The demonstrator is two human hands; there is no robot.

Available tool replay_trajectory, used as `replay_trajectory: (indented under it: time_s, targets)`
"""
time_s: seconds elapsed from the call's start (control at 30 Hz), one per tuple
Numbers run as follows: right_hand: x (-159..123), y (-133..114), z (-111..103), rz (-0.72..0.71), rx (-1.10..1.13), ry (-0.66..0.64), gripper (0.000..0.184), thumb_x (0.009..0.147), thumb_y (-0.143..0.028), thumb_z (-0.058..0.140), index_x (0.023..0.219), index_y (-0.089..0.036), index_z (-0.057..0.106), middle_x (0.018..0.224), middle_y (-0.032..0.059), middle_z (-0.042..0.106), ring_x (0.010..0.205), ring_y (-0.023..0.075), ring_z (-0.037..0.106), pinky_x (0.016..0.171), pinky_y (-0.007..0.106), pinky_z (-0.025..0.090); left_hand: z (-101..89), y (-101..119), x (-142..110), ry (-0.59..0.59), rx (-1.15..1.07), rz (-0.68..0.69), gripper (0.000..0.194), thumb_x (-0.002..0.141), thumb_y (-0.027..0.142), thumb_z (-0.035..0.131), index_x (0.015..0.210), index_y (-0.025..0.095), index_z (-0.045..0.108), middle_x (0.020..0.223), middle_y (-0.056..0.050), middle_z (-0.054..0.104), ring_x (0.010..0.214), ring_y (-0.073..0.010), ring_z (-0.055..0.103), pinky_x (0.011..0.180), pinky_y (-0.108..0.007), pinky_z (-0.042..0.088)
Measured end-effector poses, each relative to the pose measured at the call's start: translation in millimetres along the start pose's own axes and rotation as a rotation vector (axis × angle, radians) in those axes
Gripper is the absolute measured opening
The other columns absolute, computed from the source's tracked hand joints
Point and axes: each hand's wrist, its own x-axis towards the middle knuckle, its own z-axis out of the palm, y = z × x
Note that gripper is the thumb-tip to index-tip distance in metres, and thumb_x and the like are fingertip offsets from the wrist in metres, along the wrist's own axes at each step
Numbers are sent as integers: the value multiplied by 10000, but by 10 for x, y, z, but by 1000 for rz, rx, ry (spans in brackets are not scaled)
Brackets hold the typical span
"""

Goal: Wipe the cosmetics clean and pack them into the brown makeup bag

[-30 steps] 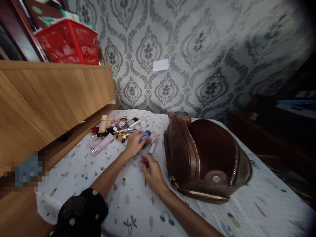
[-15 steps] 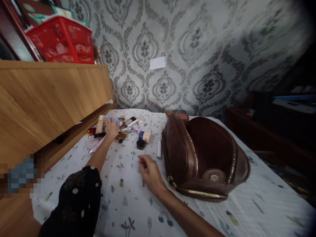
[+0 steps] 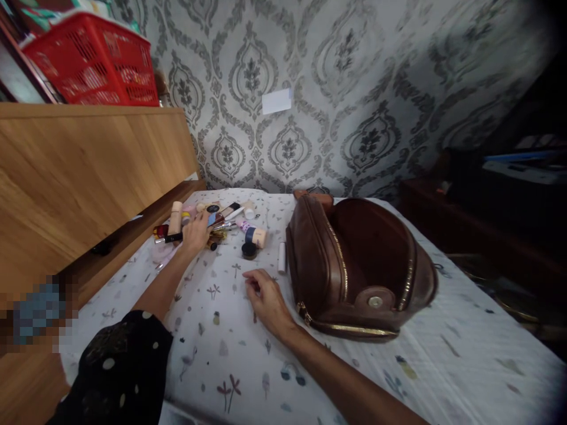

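Since the L hand (image 3: 196, 233) is in among the cosmetics pile (image 3: 225, 226), it's by far the nearer of the two; pile lies at the far L of the patterned cloth (image 3: 248, 360), fwd & L of the R hand (image 3: 268, 301). L fingertips point away, slightly R, next to a blue bit (image 3: 212, 218); can't tell if they grip it or anything else, b/c the fingers hide the contact. Black pen (image 3: 170, 238) comes in from the L, long axis approx. crosswise, its R end by the L hand. Beige tube (image 3: 176, 218) is just beyond it, long axis approx. fore-aft.

R hand hangs half-curled, thumb & fingers a bit apart, nothing seen in it. Nearest to it: black jar (image 3: 248, 251), just fwd, & white tube (image 3: 282, 258), fwd & R, long axis fore-aft, right beside the brown bag (image 3: 312, 265); can't tell if they touch. Navy-and-beige bottle (image 3: 256, 237) lies btwn pile & bag, right by the jar. Bag sits R of both hands, main opening gaping, so it's near R & well apart from L.
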Motion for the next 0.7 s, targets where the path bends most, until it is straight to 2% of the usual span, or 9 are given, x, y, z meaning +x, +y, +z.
replay_trajectory:
  time_s: [0.17,0.33,0.53,0.7]
  targets:
    - [4,4,6,1,9,5,221,835,-86,496,960,-176,654,874,50,638,735,164,599,679,278,500,-86,39,-210,-9,48,83,286,960,313,482,1207,183,544,1216,-144,610,1168,-333,542,875,-415,497]
    - [-1,-11,6,-12,-15,-4,231,819,-62,495,943,-172,656,868,48,627,733,160,595,678,274,496,-111,233,-400,-18,59,150,280,960,321,467,1186,183,557,1197,-152,605,1157,-327,539,832,-395,508]
    - [-3,-34,22,9,-35,2,257,785,-19,502,914,-186,647,890,42,630,767,159,609,705,274,506,0,483,-561,-10,27,235,321,970,396,460,1189,191,572,1202,-149,592,1110,-324,568,814,-396,511]
    - [7,-35,35,9,-38,5,267,768,-2,506,904,-181,650,865,37,622,764,160,605,714,275,504,89,542,-629,27,5,333,306,954,332,475,1205,203,592,1179,-142,590,1140,-327,553,811,-388,507]
